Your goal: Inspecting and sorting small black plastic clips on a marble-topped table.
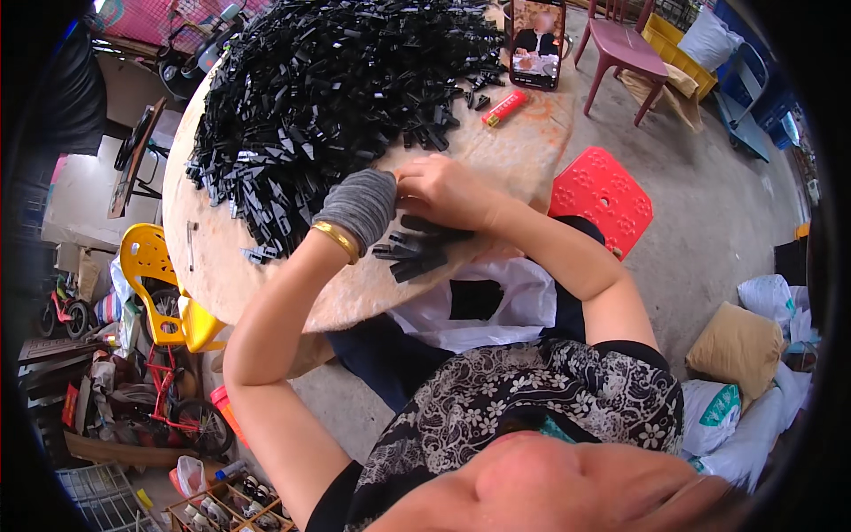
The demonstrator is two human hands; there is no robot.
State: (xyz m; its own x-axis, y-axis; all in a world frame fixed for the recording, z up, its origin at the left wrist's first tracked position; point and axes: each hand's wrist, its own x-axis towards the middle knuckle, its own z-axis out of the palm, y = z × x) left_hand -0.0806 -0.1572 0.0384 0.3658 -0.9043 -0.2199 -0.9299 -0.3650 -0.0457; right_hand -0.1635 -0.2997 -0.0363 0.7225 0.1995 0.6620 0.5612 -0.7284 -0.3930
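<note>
Head (541, 474) foremost, the left hand (359, 208) and right hand (443, 188) meet (gripping what, I can't tell), black pieces (337, 80) heaped beyond the grip, presumably for easy reach.

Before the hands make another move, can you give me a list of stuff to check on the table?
1. Hands together over the table: ok, the grey-covered left hand and the bare right hand meet.
2. What they hold: cannot tell, the hands hide it.
3. Large heap of black plastic pieces close by: ok, just beyond the hands.
4. Small pile of black pieces fully in sight: not ok, the right hand partly covers it.
5. Red lighter off the table: not ok, it lies near the smartphone.
</note>
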